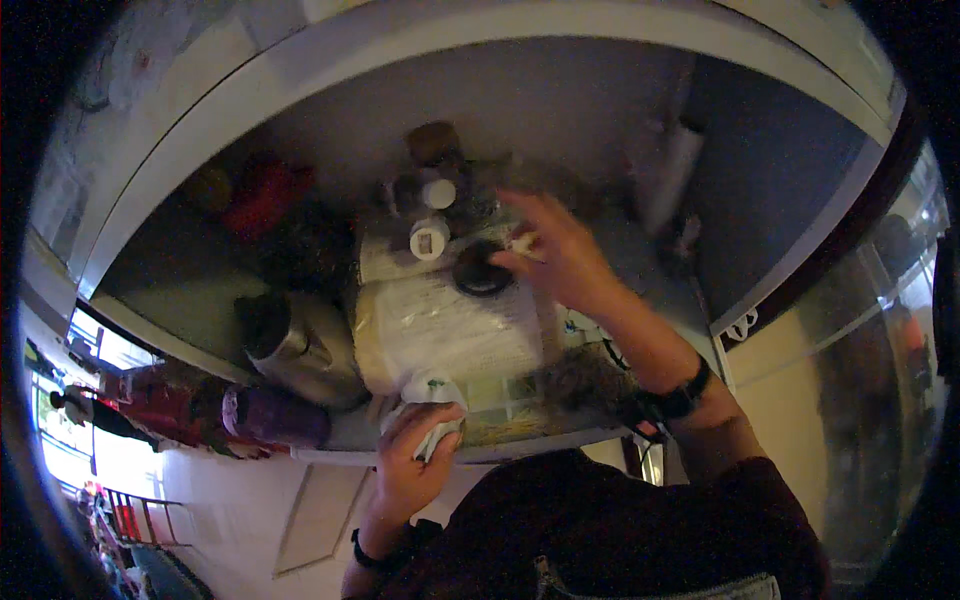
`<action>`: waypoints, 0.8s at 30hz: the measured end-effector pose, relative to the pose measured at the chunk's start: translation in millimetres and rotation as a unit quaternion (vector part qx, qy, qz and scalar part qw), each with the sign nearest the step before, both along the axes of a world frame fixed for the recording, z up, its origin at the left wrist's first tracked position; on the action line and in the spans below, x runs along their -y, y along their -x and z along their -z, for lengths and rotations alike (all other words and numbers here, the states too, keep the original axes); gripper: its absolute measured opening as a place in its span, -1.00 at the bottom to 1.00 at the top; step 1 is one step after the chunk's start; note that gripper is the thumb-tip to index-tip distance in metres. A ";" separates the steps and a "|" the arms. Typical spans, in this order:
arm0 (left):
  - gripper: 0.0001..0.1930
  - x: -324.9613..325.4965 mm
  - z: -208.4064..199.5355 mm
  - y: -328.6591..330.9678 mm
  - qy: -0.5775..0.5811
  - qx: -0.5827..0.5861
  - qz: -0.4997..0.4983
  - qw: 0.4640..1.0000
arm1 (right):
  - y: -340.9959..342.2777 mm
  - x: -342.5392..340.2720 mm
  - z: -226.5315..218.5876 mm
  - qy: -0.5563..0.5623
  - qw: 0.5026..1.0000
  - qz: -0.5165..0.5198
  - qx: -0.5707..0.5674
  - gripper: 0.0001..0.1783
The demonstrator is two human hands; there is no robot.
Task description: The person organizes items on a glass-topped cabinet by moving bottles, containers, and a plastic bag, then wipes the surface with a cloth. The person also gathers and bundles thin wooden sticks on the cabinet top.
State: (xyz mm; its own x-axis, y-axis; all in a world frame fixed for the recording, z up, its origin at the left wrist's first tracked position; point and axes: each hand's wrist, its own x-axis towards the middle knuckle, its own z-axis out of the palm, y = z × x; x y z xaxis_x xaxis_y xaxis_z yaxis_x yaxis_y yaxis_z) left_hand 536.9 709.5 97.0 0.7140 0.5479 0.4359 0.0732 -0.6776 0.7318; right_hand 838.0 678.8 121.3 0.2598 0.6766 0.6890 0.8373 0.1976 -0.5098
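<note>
Clock hub = middle of view. Nearest, 7 o'clock: left hand [418, 455], black band on wrist, fingers and thumb closed around white bundle [430, 387]. Bundle is pale, soft-looking, crumpled, small green mark on its rounded top; it sits at the shelf's front edge, exact kind unclear. Purple item [275, 418] at 8, rounded, blurry. Silver jug [310, 350] between 8 and 9, tilted in view, dark top. Papers [450, 325] lie around the hub, whitish, creased, print unreadable.

Farther in, 2 o'clock: right hand [565, 255], dark band on wrist, fingers spread and part-curled, motion-blurred; cannot tell if it pinches anything. Dark round item [482, 272] just off hub toward 12, black, low, by the thumb; contact unclear. Two white-topped containers [428, 240] at 11, one behind the other. Behind them, brown container [433, 143]. Red item [265, 195] at 10, blurred. Pale cylinder [672, 170] at 2, leaning.
</note>
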 end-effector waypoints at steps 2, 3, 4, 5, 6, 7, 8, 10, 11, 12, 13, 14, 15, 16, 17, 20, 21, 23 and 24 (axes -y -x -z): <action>-0.77 4.1 3.5 -5.4 -0.038 0.009 -0.034 0.999 | 9.3 -44.8 -4.1 -0.006 0.999 0.014 0.030 -0.36; -0.78 6.5 5.6 -7.6 -0.052 0.011 -0.045 0.998 | 11.7 -60.6 -5.1 0.071 0.997 -0.011 0.012 -0.40; -0.81 9.5 7.7 -8.9 -0.039 -0.013 -0.040 0.998 | 14.2 -76.8 -7.0 0.086 0.995 -0.049 0.014 -0.43; -0.83 14.7 10.1 -9.5 -0.030 -0.035 -0.032 0.998 | 17.1 -93.8 -11.4 0.087 0.995 -0.051 0.017 -0.48; -0.86 19.1 13.1 -10.1 -0.026 -0.046 -0.018 0.998 | 20.4 -106.4 -15.7 0.090 0.994 -0.053 0.022 -0.52; -0.87 20.1 16.2 -11.7 -0.011 -0.095 -0.015 0.995 | 25.3 -117.9 -22.0 0.005 0.993 -0.096 -0.075 -0.56; -0.85 20.2 19.7 -14.1 -0.050 -0.090 0.004 0.995 | 29.5 -126.8 -31.5 -0.042 0.976 -0.124 -0.175 -0.60; -0.79 18.3 27.8 -19.0 -0.123 -0.055 0.047 0.990 | 25.1 -119.2 -50.5 -0.052 0.992 -0.035 -0.110 -0.67; -0.79 17.7 31.8 -19.8 -0.122 -0.051 0.050 0.990 | 14.0 -106.3 -62.1 -0.026 0.994 0.084 0.064 -0.70; -0.79 16.3 36.3 -20.5 -0.109 -0.053 0.062 0.991 | 0.6 -83.8 -70.0 -0.083 0.994 0.060 0.030 -0.69; -0.79 13.9 40.4 -21.5 -0.096 -0.055 0.072 0.991 | -14.5 -55.8 -77.9 -0.193 0.981 0.021 0.021 -0.68; -0.79 12.5 44.9 -21.7 -0.082 -0.054 0.082 0.992 | -31.0 -24.6 -86.7 -0.141 0.987 0.082 -0.004 -0.66; -0.79 10.8 48.3 -21.6 -0.072 -0.060 0.088 0.992 | -46.6 9.1 -97.2 -0.156 0.982 0.106 0.013 -0.63; -0.80 9.0 51.6 -22.1 -0.062 -0.067 0.094 0.991 | -59.8 36.3 -108.6 -0.120 0.982 0.146 -0.012 -0.63; -0.80 8.5 54.4 -22.3 -0.052 -0.080 0.096 0.991 | -69.0 59.0 -117.0 -0.113 0.980 0.166 -0.013 -0.62; -0.80 8.5 59.0 -25.8 -0.033 -0.057 0.115 0.991 | -84.7 114.9 -125.5 0.063 0.960 0.270 0.034 -0.67; -0.80 7.6 59.3 -27.7 -0.037 -0.056 0.124 0.990 | -87.9 125.9 -121.6 0.091 0.956 0.273 0.049 -0.67; -0.80 6.3 58.0 -32.4 -0.053 -0.051 0.141 0.987 | -94.6 144.9 -112.3 0.111 0.953 0.272 0.073 -0.66; -0.80 6.3 56.9 -34.5 -0.054 -0.045 0.151 0.986 | -97.5 150.4 -103.9 0.105 0.954 0.268 0.082 -0.65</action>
State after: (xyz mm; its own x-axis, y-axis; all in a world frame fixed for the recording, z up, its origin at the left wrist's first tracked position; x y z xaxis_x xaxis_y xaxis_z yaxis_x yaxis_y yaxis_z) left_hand 571.4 703.2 40.1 0.8759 0.2579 0.4077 -0.0835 -0.7514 0.6546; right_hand 935.5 528.4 225.3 0.5078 0.6037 0.6146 0.8612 -0.3740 -0.3442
